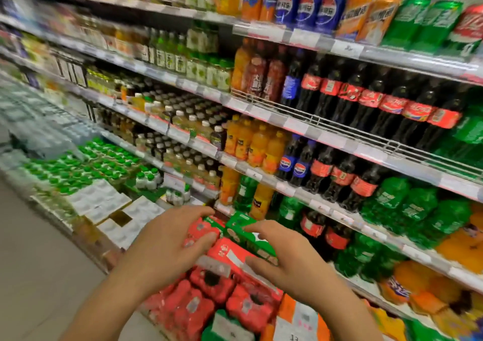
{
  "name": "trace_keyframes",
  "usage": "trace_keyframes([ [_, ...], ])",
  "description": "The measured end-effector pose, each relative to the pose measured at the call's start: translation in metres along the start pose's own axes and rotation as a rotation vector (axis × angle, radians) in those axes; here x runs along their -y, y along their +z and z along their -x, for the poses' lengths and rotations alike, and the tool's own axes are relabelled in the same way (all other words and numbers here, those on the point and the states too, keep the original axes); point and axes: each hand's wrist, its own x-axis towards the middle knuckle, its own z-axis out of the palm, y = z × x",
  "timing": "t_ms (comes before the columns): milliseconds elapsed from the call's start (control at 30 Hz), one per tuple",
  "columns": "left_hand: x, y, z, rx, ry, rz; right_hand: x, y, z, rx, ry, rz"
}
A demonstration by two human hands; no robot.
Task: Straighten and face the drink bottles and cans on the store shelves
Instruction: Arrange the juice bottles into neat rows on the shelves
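Note:
Store shelves run from the left to the far right, filled with cola bottles (366, 97), orange drink bottles (256, 144), green soda bottles (418, 207) and cans (308, 7) on the top shelf. Low in front, red shrink-wrapped packs (230, 254) and a green pack (243, 225) are stacked. My left hand (170, 244) hovers with fingers spread and bent over the red pack's left end. My right hand (290, 259) is spread over the red and green packs, fingertips near them. Whether either hand touches a pack is unclear; the frame is blurred.
More red packs (209, 296) sit lower in the stack. Cases of green-capped bottles (86, 165) and white cartons (104, 204) stand on the floor to the left. The grey aisle floor (39, 262) lies at lower left. Price rails (295, 126) edge each shelf.

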Motion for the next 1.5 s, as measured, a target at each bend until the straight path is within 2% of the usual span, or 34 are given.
trace_keyframes([
  [100, 0.023, -0.013, 0.005, -0.017, -0.011, 0.022, 0.013, 0.008, -0.018, 0.01, -0.003, 0.001],
  [333, 0.054, -0.019, -0.021, 0.053, -0.016, 0.041, 0.01, 0.012, -0.063, 0.007, 0.033, -0.018],
  [733, 0.064, -0.034, -0.158, 0.157, 0.159, -0.098, -0.048, 0.001, -0.154, -0.183, 0.14, -0.121],
  [967, 0.09, -0.033, -0.238, 0.152, 0.209, -0.093, -0.085, -0.012, -0.212, -0.227, 0.186, -0.17],
  [1233, 0.14, -0.042, -0.301, 0.147, 0.219, -0.027, -0.088, -0.007, -0.28, -0.183, 0.2, -0.094],
  [1500, 0.215, -0.075, -0.388, 0.16, 0.384, -0.042, -0.065, 0.0, -0.383, -0.259, 0.286, -0.039],
])
